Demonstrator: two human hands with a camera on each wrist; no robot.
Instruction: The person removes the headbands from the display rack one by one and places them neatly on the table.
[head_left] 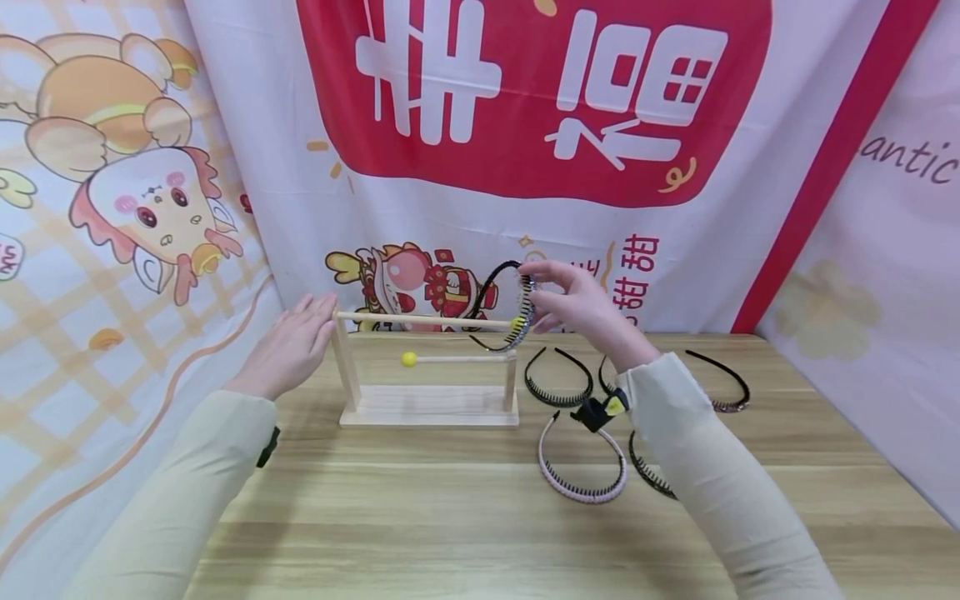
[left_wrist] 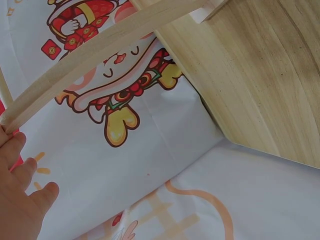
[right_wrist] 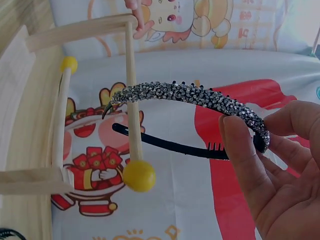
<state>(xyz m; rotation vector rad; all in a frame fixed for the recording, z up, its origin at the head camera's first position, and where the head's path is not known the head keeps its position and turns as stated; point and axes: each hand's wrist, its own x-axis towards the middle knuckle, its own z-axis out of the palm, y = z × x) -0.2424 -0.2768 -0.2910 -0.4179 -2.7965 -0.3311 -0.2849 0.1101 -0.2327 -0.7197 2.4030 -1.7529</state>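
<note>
A wooden rack (head_left: 427,407) with two dowels stands on the table, each dowel tipped with a yellow ball. My left hand (head_left: 295,343) touches the top of the rack's left post (head_left: 346,362) with fairly straight fingers. In the left wrist view only part of that left hand (left_wrist: 22,192) shows, at the post's end. Between thumb and fingers, my right hand (head_left: 573,304) pinches a black headband covered in silver rhinestones (right_wrist: 185,94). The headband's two arms straddle the upper dowel (right_wrist: 133,115) near its yellow ball (right_wrist: 139,176), its open ends pointing away from the right hand (right_wrist: 280,175).
To the right of the rack several headbands lie on the table (head_left: 420,517): a black one (head_left: 558,398), a pink one (head_left: 588,496) and a dark one (head_left: 731,407) among them. My right forearm hides some partly. Printed cloth (head_left: 277,167) hangs behind and on both sides.
</note>
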